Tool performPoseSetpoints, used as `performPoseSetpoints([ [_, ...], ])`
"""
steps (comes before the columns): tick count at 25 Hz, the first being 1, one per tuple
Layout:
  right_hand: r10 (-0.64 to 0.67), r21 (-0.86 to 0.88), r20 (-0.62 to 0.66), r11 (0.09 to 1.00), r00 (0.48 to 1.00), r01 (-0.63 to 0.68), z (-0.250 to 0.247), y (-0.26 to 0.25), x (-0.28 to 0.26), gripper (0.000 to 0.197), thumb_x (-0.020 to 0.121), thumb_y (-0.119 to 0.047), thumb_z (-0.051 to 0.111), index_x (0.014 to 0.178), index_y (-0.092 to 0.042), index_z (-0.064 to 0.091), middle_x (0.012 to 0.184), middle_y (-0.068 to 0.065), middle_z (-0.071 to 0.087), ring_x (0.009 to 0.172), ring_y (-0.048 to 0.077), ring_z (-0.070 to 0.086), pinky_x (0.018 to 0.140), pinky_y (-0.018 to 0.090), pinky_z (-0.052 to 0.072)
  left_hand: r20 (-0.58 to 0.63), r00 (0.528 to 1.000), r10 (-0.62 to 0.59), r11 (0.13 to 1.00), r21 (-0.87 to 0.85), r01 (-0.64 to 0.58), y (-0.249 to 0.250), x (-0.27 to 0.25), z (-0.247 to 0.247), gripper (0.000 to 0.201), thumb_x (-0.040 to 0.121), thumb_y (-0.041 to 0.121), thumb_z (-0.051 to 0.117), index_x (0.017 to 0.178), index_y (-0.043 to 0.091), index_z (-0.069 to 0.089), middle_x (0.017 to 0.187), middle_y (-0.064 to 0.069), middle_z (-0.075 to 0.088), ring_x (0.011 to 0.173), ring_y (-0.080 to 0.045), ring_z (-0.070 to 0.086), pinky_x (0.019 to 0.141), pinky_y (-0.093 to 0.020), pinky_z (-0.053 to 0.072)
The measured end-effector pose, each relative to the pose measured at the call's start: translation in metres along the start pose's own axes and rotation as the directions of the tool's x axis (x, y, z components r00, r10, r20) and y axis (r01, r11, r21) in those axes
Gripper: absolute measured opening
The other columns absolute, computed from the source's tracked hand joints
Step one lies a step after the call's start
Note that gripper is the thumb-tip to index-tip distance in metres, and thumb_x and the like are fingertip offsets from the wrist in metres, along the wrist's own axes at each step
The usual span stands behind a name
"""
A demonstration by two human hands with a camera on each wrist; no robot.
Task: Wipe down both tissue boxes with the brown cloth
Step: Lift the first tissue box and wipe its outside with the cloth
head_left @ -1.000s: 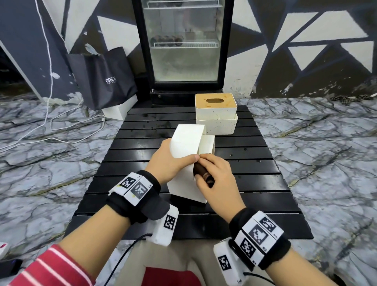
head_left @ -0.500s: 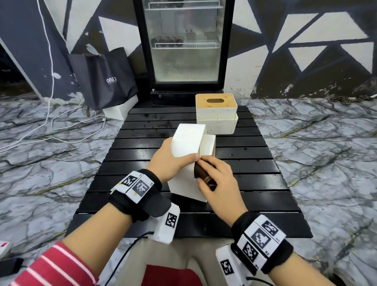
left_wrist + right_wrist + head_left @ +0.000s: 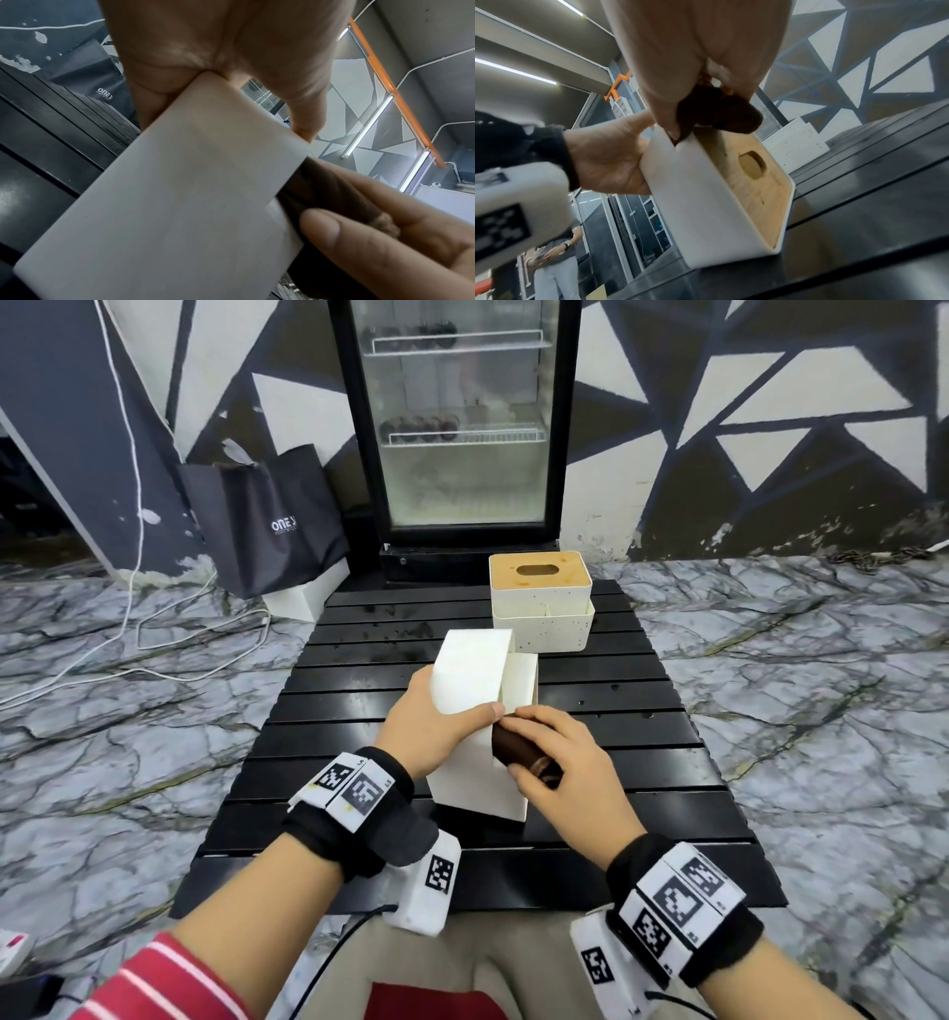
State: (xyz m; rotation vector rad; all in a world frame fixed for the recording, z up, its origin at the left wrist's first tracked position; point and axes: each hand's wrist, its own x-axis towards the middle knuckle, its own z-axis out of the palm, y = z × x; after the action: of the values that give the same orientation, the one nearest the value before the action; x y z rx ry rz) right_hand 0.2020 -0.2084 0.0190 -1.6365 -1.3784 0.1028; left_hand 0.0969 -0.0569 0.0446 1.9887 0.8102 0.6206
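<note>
White tissue box: the white tissue box (image 3: pixel 480 711) stands tipped on one short end at the centre of the black slatted table (image 3: pixel 667 762); its wooden lid with the oval slot (image 3: pixel 753 165) faces 3 o'clock, toward the right hand; the lower end touches the slats.
Left hand: the left hand (image 3: pixel 431 719) wraps the box from 9 o'clock; the thumb lies across the near face and the fingers curl round the far side, a firm hold.
Right hand: the right hand (image 3: pixel 560 762) is closed round the brown cloth (image 3: pixel 518 747), which is bunched into a roll; the cloth presses on the box's upper right edge beside the lid, just next to the left thumb tip.
Second tissue box: the speckled tissue box with wooden lid (image 3: pixel 539 603) sits upright at 12 o'clock on the table, apart from the held box; no hand touches it.
Surroundings: a glass-door fridge (image 3: pixel 457 418) stands beyond the table at 12 o'clock; a black shopping bag (image 3: pixel 267 526) leans at 10 o'clock on the marble floor (image 3: pixel 821 660).
</note>
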Motion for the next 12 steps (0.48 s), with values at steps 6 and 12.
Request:
performPoseSetpoints([
  [6,0.135,-0.086,0.134,0.988,0.982,-0.125,-0.045,0.022,0.009,0.036,0.068,-0.003,0.067,0.092,-0.028,0.059,0.094,-0.012,0.055,0.090,0.002,0.053,0.080,0.006,0.036,0.021,1.000,-0.020,1.000,-0.016,0.021,0.008,-0.005,-0.002,0.067,0.050,0.063,0.066,0.106,0.026,0.057,0.103,0.008,0.065,0.095,-0.013,0.063,0.078,-0.032,0.050],
  [12,0.343,-0.403,0.396,0.899,0.852,-0.175,-0.042,0.054,0.014,0.028,0.071,-0.004,0.061,0.096,-0.017,0.059,0.096,-0.005,0.047,0.097,0.018,0.052,0.085,0.023,0.041,0.027,0.999,-0.022,1.000,-0.016,0.022,0.015,-0.008,-0.003,0.061,0.055,0.058,0.069,0.107,0.027,0.056,0.103,0.011,0.063,0.095,-0.008,0.061,0.071,-0.025,0.045],
])
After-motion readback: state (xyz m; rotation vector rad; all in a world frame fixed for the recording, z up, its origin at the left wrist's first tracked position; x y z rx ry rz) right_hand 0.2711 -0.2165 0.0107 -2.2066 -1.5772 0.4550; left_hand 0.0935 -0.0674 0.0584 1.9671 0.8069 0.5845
